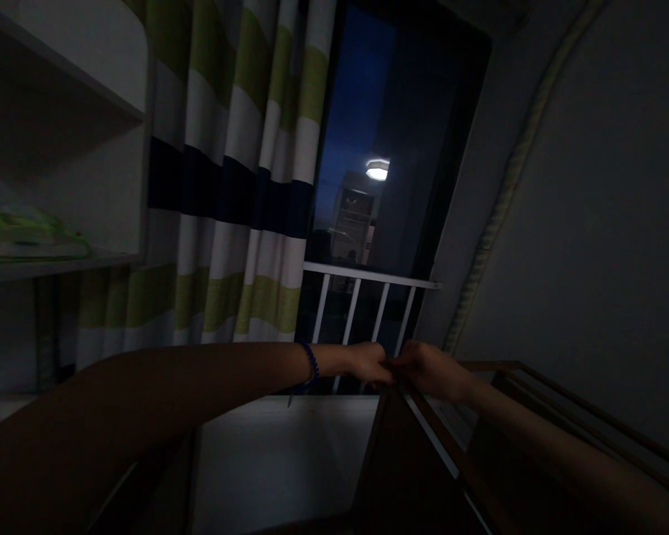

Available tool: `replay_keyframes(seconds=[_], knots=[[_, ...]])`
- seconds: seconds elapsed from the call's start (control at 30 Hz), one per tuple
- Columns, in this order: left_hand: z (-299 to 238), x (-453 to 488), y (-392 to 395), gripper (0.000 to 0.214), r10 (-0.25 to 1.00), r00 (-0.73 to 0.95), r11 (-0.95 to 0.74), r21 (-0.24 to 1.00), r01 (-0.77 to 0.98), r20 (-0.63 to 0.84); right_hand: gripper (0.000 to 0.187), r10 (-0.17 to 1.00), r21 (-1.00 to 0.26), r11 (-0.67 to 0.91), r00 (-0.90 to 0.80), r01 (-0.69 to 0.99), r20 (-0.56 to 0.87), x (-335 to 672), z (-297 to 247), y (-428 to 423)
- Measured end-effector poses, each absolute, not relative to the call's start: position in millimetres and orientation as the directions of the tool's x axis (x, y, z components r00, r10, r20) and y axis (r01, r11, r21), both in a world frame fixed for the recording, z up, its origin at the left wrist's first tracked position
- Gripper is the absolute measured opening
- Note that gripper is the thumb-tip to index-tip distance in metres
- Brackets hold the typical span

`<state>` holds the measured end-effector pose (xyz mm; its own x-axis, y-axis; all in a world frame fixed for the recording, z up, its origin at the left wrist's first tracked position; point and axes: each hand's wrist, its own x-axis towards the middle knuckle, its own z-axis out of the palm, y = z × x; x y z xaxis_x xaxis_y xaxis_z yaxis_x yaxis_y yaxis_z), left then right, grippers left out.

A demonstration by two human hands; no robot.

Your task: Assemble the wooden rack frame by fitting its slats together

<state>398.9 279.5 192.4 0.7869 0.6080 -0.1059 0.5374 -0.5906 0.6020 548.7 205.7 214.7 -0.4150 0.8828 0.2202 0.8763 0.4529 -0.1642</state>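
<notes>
My left hand (368, 362), with a dark blue coiled band (313, 362) at its wrist, reaches across to the near end of a brown frame rail (435, 423). Its fingers are curled closed at the rail's corner. Beside it, almost touching, my right hand (430, 369) has its fingers pinched together over the same corner. Whether some small thing sits between the fingertips is too dark to tell. A dark panel (395, 461) hangs below the rail, and a pale strip runs along the rail's side.
A striped curtain (228, 186) hangs left of a dark window (401, 148) with a white railing (368, 276). At left, a white shelf (111, 186) holds a bright green package (27, 234). A wrapped pipe (502, 200) runs down the right wall. A white ledge (279, 453) lies below.
</notes>
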Motion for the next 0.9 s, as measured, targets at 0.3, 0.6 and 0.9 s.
replay_keyframes(seconds=[0.3,0.6,0.9], knots=[[195.9,398.1,275.9,0.016,0.601,0.793,-0.643,0.53,0.552,-0.097,0.034,0.919,-0.39,0.388,-0.321,0.835,0.228,549.5,212.1,206.9],[199.0,397.4,271.2,0.023,0.603,0.789,-0.663,0.479,0.575,-0.113,0.037,0.964,-0.481,0.205,-0.093,0.852,0.247,554.3,211.7,213.9],[202.9,395.1,268.5,0.022,0.595,0.797,-0.708,0.403,0.58,-0.103,0.026,0.952,-0.578,0.201,-0.02,0.791,0.304,550.2,216.1,217.6]])
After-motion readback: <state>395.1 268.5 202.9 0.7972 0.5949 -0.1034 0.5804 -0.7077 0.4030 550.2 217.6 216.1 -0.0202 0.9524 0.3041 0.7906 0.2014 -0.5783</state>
